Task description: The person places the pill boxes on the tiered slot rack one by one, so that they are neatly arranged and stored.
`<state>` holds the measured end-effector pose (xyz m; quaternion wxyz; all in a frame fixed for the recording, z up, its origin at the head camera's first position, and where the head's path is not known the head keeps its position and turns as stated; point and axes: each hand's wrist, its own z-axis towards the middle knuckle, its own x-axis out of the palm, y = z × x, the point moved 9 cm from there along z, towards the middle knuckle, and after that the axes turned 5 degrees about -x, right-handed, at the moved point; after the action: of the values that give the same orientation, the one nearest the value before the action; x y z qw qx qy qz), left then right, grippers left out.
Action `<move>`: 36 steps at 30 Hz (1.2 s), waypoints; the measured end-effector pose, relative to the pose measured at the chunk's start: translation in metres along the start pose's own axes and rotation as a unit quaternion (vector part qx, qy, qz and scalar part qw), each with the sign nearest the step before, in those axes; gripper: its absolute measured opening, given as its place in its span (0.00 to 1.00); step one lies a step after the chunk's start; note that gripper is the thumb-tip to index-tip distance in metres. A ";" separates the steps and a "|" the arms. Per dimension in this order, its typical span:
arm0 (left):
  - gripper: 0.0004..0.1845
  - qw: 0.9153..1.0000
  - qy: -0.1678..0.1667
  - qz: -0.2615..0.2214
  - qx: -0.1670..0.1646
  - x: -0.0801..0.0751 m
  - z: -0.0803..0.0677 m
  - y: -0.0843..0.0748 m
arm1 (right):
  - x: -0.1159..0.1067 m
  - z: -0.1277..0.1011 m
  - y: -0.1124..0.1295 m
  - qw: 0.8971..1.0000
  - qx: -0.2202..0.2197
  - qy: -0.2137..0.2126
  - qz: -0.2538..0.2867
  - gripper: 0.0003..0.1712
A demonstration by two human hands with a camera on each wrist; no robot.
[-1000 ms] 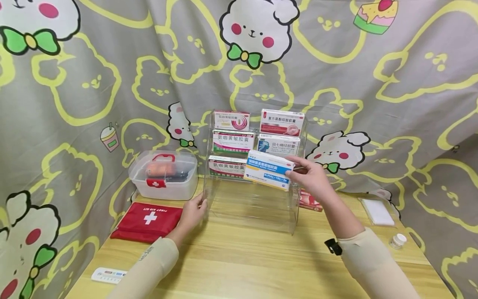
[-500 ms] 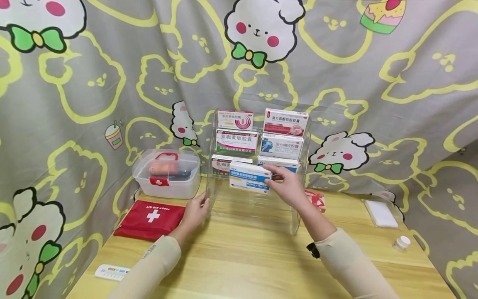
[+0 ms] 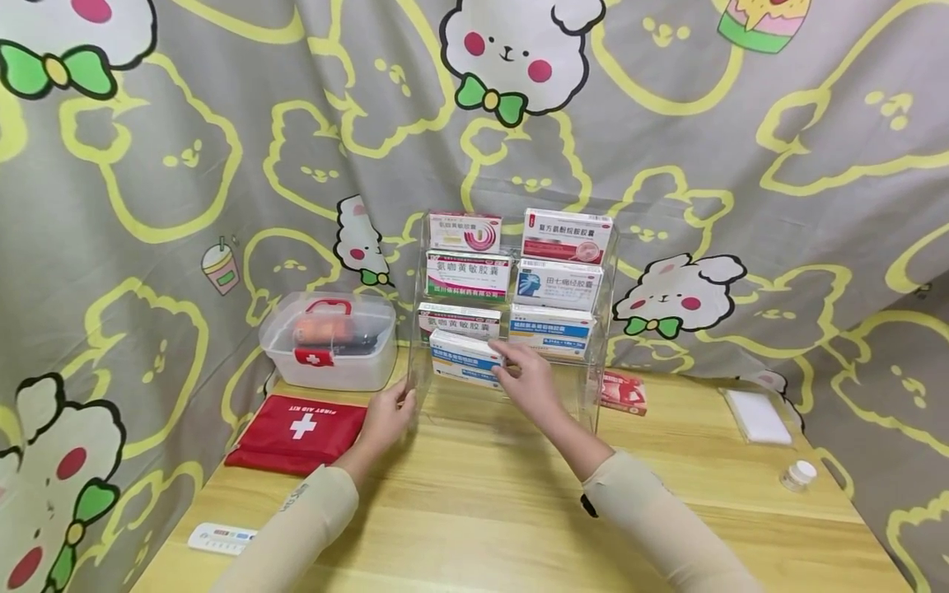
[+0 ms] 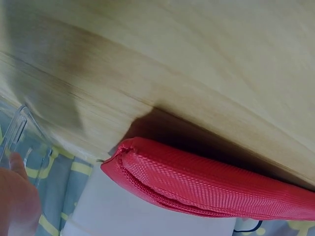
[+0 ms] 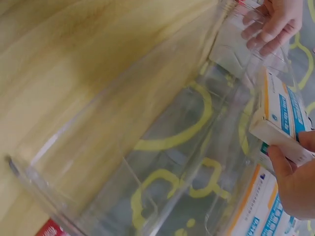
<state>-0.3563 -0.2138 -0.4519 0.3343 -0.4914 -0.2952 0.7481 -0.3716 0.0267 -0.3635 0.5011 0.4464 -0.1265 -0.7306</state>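
Note:
A clear plastic tiered rack (image 3: 474,409) stands on the table, with several medicine boxes in its upper rows. My left hand (image 3: 387,420) grips the rack's left side edge; the left wrist view shows only part of that hand (image 4: 18,201). Between thumb and fingers of my right hand (image 3: 532,380) is a white medicine box (image 3: 461,360) with blue and orange bands. It hangs at the rack's left side, just below a green-and-red-banded box (image 3: 452,319). In the right wrist view the pinched box (image 5: 281,109) is tilted, and a matching box (image 5: 263,206) sits in the rack.
Left of the rack are a translucent first-aid box (image 3: 348,366) and a red first aid pouch (image 3: 296,436). A white thermometer-like strip (image 3: 221,538) lies nearer. On the right are a red box (image 3: 623,393), a white packet (image 3: 758,417) and a small white bottle (image 3: 798,475).
My right hand has carried the medicine box leftward and down across the rack's front, uncovering the matching box in the right column. My left hand has stayed on the rack's edge.

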 end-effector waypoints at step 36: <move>0.19 1.000 -0.003 -0.005 -0.005 0.000 0.001 0.000 | 0.010 0.005 0.008 0.986 -0.046 -0.044 -0.157 0.11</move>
<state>-0.3574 -0.2141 -0.4516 0.3342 -0.4896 -0.3023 0.7464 -0.3714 0.0130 -0.3608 0.3945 0.4043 -0.0432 -0.8240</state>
